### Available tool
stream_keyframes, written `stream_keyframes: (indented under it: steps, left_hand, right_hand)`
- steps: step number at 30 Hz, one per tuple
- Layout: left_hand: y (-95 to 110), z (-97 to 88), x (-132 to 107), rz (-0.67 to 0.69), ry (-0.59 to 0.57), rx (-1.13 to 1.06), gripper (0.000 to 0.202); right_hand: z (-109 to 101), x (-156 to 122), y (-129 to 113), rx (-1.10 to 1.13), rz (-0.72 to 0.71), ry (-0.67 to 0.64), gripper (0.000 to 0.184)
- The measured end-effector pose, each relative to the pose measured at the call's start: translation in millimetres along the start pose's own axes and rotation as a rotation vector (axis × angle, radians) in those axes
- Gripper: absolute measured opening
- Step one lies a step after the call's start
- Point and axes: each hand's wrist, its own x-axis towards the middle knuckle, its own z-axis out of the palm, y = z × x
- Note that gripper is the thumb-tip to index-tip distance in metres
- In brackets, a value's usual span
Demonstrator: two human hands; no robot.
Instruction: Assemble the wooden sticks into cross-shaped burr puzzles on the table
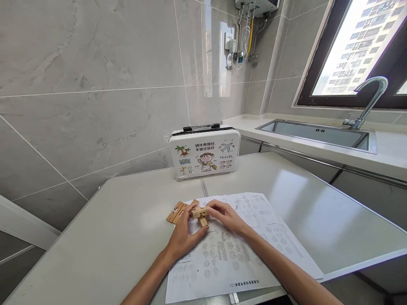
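A small wooden puzzle of interlocked notched sticks is held just above a printed instruction sheet on a white table. My left hand grips it from the left and below, fingers curled round it. My right hand pinches its right side. Loose notched wooden pieces lie flat on the table just left of the puzzle, touching the sheet's corner.
A white cartoon-printed carry case stands upright at the table's back edge against the tiled wall. To the right are a counter with a steel sink and a tap, under a window. The table's right edge drops off.
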Motion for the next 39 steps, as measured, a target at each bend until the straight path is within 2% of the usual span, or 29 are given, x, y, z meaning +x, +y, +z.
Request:
stream_keyframes:
  steps: [3, 7, 11, 15, 21, 26, 31, 36, 39]
  left_hand:
    - [0, -0.5, 2, -0.015, 0.065, 0.047, 0.063]
    - [1, -6.5, 7, -0.006, 0.122, 0.102, 0.055]
    - [2, -15.0, 11, 0.066, 0.109, 0.138, 0.053]
    - [0, -16.9, 13, 0.07, 0.082, 0.158, 0.05]
    - [-10, -12.1, 11, 0.081, 0.047, 0.225, 0.053]
    - [-19, -8.9, 9, 0.083, -0.029, 0.249, 0.054]
    - [-20, -7.3, 8, 0.168, -0.052, 0.267, 0.056]
    - [-12, -8.7, 7, 0.24, -0.106, 0.293, 0.067]
    - [-8, -9.7, 7, 0.244, -0.112, 0.298, 0.067]
  right_hand:
    - [-1, 2, 0, 0.061, 0.062, 0.05, 0.044]
    - [-2, 5, 8, 0.135, 0.106, 0.181, 0.048]
    - [-3, 6, 17, 0.166, 0.185, 0.265, 0.049]
    - [-2, 7, 24, 0.177, 0.222, 0.304, 0.047]
    - [-1, 5, 26, -0.021, 0.275, 0.345, 0.034]
    - [0, 5, 24, -0.235, 0.255, 0.292, 0.023]
    - [3, 4, 27, -0.34, 0.22, 0.217, 0.023]
    - [5, 2, 29, -0.384, 0.173, 0.198, 0.019]
    - [7, 0, 25, -0.319, 0.123, 0.153, 0.019]
